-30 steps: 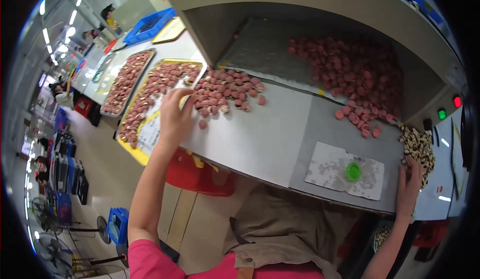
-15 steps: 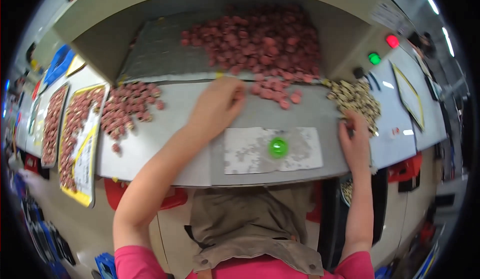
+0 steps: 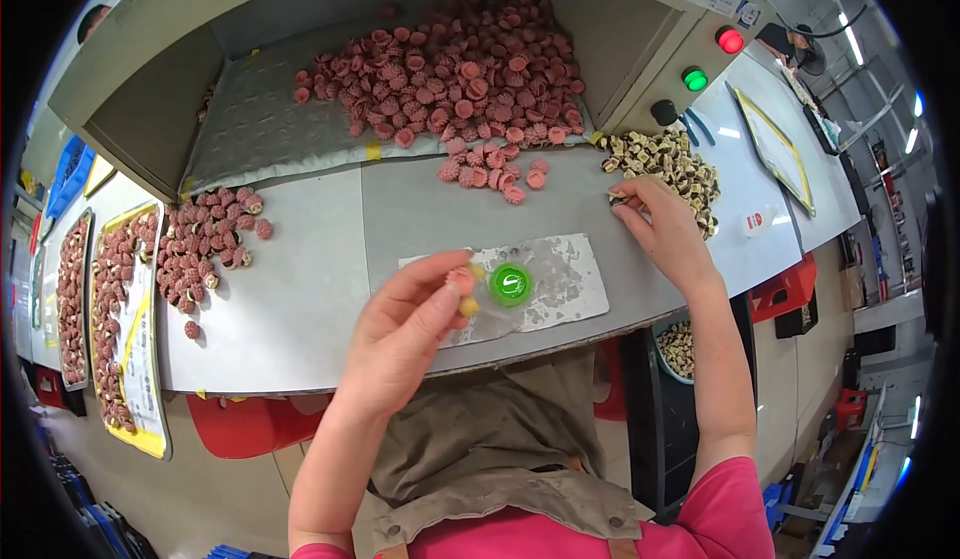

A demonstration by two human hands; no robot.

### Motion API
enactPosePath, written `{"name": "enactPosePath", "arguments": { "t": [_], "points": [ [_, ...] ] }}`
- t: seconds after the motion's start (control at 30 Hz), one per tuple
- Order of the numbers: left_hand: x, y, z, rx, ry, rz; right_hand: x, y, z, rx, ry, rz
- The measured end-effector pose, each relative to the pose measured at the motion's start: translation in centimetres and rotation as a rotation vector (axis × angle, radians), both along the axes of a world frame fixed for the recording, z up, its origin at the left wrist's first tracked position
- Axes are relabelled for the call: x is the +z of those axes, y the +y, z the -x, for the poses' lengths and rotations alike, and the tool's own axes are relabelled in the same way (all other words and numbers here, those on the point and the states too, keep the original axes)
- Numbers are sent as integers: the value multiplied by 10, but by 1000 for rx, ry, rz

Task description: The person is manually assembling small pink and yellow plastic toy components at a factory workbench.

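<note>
Left hand (image 3: 400, 334) raised over grey worktop (image 3: 300, 299), fingers pinched narrow on a small pink cap (image 3: 461, 281) just beside green round fixture (image 3: 511, 284), right hand (image 3: 662, 231) flat on worktop, fingers picking a piece at edge of tan-and-dark piece pile (image 3: 665, 164), pink cap heap (image 3: 450, 79) behind.

Dusty-pink ridged caps (image 3: 450, 79) heap on a grey bench (image 3: 300, 299) near a bright green disc (image 3: 511, 284) and cream-and-brown pieces (image 3: 670, 164).
</note>
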State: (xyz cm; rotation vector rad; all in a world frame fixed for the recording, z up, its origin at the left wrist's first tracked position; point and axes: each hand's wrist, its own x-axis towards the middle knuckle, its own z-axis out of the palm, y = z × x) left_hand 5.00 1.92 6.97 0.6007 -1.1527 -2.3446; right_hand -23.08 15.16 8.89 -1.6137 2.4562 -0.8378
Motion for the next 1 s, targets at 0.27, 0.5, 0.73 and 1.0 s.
{"name": "enactPosePath", "arguments": {
  "t": [0.27, 0.5, 0.73, 1.0],
  "points": [
    [-11, -3, -5, 17, 153, -175, 3, -1, -5, 48, 91, -36],
    [-14, -4, -7, -6, 184, -184, 6, 0, -11, 5, 41, -53],
    [-12, -3, -7, 1, 182, -168, 2, 1, -16, -52, 90, -83],
    [-12, -3, -9, 6, 183, -181, -8, 2, -19, -116, 43, -48]
  ]
}}
